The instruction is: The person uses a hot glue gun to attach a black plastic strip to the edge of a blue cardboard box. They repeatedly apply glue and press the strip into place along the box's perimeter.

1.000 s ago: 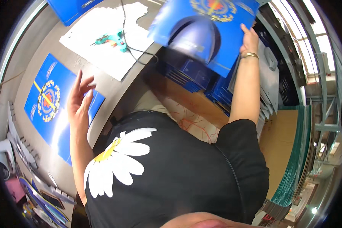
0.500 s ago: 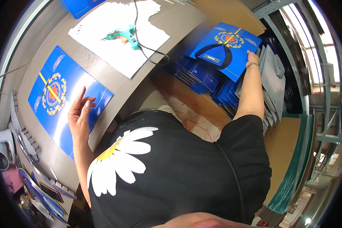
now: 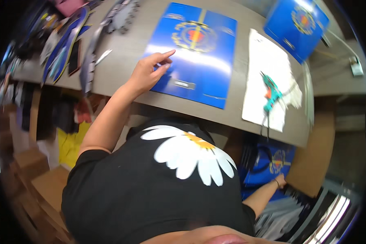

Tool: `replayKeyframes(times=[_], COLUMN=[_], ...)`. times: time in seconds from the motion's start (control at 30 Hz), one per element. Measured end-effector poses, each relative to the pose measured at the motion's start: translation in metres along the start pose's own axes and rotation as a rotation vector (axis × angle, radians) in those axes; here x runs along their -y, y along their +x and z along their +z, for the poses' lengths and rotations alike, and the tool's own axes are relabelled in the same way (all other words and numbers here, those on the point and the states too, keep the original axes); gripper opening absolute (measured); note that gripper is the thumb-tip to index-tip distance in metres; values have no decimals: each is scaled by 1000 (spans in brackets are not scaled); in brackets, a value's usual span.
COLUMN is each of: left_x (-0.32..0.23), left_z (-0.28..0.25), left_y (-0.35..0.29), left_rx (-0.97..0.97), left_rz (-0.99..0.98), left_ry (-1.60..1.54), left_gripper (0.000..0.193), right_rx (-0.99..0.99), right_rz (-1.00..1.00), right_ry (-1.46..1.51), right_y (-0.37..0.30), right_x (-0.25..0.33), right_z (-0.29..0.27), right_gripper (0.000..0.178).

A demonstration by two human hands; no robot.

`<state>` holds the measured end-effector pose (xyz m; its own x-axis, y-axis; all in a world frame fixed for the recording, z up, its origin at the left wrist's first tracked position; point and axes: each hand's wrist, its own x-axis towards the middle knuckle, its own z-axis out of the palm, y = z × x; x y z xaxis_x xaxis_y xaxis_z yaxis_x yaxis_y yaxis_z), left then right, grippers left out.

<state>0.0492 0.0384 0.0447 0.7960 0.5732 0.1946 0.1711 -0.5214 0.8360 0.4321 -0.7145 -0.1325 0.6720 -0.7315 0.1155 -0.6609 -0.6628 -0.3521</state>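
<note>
the left hand [image 3: 149, 73], half open, index finger out, empty, is over the left edge of the blue sheet [image 3: 199, 67] on the table [image 3: 121, 67]. near right, the right hand [image 3: 280, 180] is at a blue panel [image 3: 259, 175]; its grip i cannot tell.

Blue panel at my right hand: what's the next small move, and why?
I'd probably ease the right hand off the blue panel: it looks set down below the tabletop, though blur hides the grip. The left hand holds nothing and is over a flat blue sheet on the tabletop, so a free right hand could help there.
</note>
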Motion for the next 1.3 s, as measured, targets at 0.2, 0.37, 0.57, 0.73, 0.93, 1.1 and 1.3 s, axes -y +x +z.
replayKeyframes(times=[0.2, 0.37, 0.57, 0.73, 0.93, 1.1, 1.3], left_x=[48, 34, 59, 115, 144, 132, 109], left_z=[-49, 2, -95, -216, -222, -217, -215], left_y=[-49, -67, -37, -19, -3, 0, 9], left_rx=[53, 90, -208, -481, -362, -553, -432], left_rz=[-17, -49, -167, -554, -730, -518, -507], left_ry=[686, 841, 533, 722, 686, 748, -156], left_gripper=[73, 90, 83, 86, 104, 95, 55], right_rx=[-283, 381, 497, 466, 481, 488, 493], right_rz=[-1108, -1784, -2015, -1982, -1958, -1964, -1960], right_ry=[539, 628, 129, 154, 165, 202, 258], right_y=[-190, -410, -533, -549, -549, -547, -545], right_x=[217, 289, 307, 302, 304, 304, 303], right_z=[-90, -142, -104, -95, -99, -99, -99], right_gripper=[54, 50, 65, 65, 65, 65, 63])
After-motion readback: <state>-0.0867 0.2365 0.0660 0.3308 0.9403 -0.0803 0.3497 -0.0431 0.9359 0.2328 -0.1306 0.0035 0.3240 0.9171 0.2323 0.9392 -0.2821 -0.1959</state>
